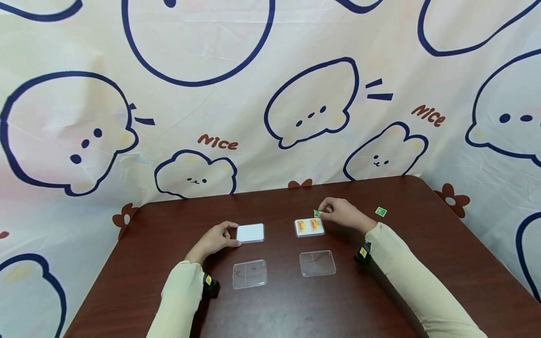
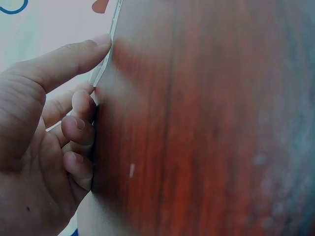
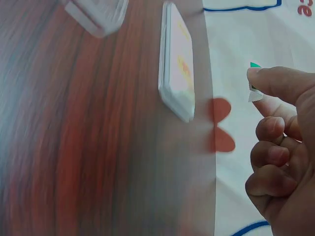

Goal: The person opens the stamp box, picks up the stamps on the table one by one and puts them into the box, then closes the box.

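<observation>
My left hand (image 1: 215, 238) holds a flat case with a white top (image 1: 250, 233) at its left end, thumb and a finger at its corners. In the left wrist view, the thumb lies along the case's edge. Between thumb and index finger of my right hand (image 1: 344, 213) is a small green stamp-like piece (image 3: 254, 94) with a jagged white edge. It is held just behind a second flat case (image 1: 309, 227), whose white top carries two orange-yellow pictures. The other right fingers are curled, as the right wrist view shows.
Two transparent lids (image 1: 250, 274) lie on the dark wood table (image 1: 270, 312), one in front of each case. Another small green stamp-like piece (image 1: 381, 211) lies at the back right. A printed cloth (image 1: 249, 112) hangs behind the table.
</observation>
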Available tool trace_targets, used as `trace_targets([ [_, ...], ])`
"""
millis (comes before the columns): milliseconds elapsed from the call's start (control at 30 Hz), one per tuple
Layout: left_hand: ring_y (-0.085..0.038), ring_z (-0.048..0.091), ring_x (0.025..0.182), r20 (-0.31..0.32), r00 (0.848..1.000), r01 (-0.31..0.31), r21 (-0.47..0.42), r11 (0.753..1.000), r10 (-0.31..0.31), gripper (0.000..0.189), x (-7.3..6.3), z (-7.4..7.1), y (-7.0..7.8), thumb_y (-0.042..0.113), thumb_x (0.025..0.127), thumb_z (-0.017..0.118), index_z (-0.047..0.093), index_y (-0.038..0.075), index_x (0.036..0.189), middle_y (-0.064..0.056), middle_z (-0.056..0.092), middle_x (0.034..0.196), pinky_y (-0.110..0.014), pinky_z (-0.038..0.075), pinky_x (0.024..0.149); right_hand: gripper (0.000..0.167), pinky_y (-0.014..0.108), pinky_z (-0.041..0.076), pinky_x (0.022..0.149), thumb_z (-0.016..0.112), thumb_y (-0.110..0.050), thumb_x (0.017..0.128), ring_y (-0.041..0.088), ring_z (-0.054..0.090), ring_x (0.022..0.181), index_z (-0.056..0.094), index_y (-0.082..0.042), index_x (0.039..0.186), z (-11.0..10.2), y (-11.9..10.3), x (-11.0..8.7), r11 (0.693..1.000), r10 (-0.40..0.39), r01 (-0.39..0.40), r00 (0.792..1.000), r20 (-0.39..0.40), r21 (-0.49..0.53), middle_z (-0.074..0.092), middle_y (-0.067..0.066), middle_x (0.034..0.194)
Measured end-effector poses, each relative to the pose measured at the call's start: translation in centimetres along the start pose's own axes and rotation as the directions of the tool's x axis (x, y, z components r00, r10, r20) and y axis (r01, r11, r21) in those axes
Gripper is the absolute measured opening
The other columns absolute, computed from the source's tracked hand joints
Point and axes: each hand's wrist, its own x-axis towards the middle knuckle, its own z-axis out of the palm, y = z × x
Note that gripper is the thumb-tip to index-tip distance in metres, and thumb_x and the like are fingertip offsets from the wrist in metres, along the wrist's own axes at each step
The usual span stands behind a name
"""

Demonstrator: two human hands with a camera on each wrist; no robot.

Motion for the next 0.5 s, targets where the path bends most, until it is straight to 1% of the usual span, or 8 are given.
trace_targets([
  [200, -0.016, 0.044, 0.063, -0.001, 1.0, -0.001, 0.017, 1.0, 0.001, 0.058, -0.3, 0.0, -0.3, 0.024, 0.079, 0.08, 0.057, 0.009, 0.13, -0.004, 0.05, 0.076, -0.029, 0.037, 0.059, 0.017, 0.027, 0.036, 0.061, 0.067, -0.023, 0.09, 0.015, 0.044, 0.071, 0.062, -0.01, 0.099, 1.6, -2.3, 0.7, 0.997, -0.072, 0.072, 0.997, 0.029, 0.001, 0.045, 0.003, 0.076],
  [267, -0.016, 0.044, 0.063, -0.008, 1.0, 0.01, 0.014, 1.0, -0.01, 0.058, -0.3, 0.0, -0.3, 0.024, 0.078, 0.08, 0.057, 0.01, 0.129, -0.004, 0.05, 0.076, -0.029, 0.036, 0.059, 0.017, 0.028, 0.036, 0.062, 0.068, -0.024, 0.09, 0.015, 0.043, 0.07, 0.062, -0.01, 0.099, 2.1, -2.9, 1.0, 0.996, -0.086, 0.086, 0.995, 0.04, 0.01, 0.045, 0.002, 0.076],
  [500, -0.017, 0.046, 0.066, -0.01, 1.0, 0.013, 0.019, 1.0, -0.013, 0.056, -0.1, 0.1, -0.2, 0.024, 0.078, 0.08, 0.057, 0.013, 0.128, -0.004, 0.05, 0.078, -0.029, 0.037, 0.059, 0.019, 0.027, 0.039, 0.063, 0.068, -0.028, 0.09, 0.013, 0.046, 0.068, 0.062, -0.013, 0.1, 3.4, -4.3, 2.0, 0.995, -0.098, 0.099, 0.993, 0.059, -0.008, 0.05, 0.002, 0.08],
])
